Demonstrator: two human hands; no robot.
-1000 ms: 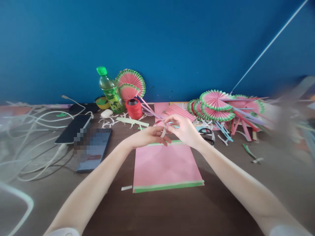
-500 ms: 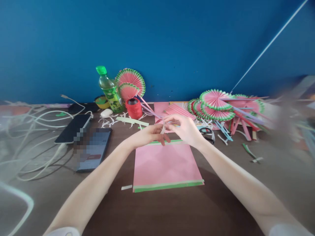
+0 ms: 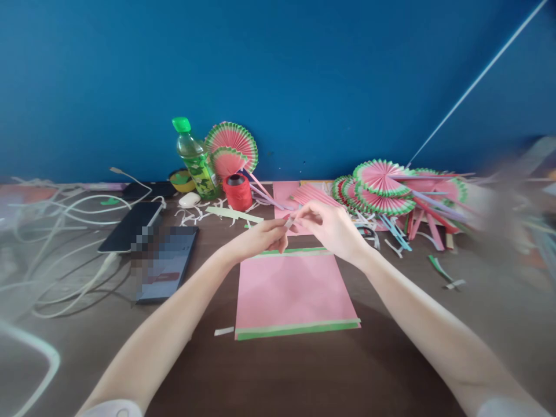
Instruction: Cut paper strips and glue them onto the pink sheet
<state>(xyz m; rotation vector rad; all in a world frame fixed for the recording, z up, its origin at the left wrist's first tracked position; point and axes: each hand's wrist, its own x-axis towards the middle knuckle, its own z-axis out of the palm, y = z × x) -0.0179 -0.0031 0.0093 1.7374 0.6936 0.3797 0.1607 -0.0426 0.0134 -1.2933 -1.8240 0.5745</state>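
Observation:
My left hand [image 3: 260, 238] and my right hand [image 3: 330, 227] meet above the far edge of a pink paper sheet [image 3: 293, 292] with green and pale bands at its near and far ends. Both hands pinch a small pale paper strip [image 3: 288, 222] between their fingertips. The strip is short and partly hidden by the fingers. The sheet lies flat on the brown table [image 3: 304, 376].
Pink and green folded paper fans [image 3: 382, 186] and loose strips pile at the right. A red ribbon spool [image 3: 237, 191], a green-capped bottle [image 3: 194, 159], two more fans [image 3: 231, 147], a phone [image 3: 164, 263], a tablet [image 3: 130, 226] and white cables [image 3: 56, 243] lie to the left. Scissors [image 3: 369, 234] sit behind my right hand.
The paper strip, a loose loop a second ago, is now pulled small between the fingertips. Both hands have risen slightly and drawn closer together.

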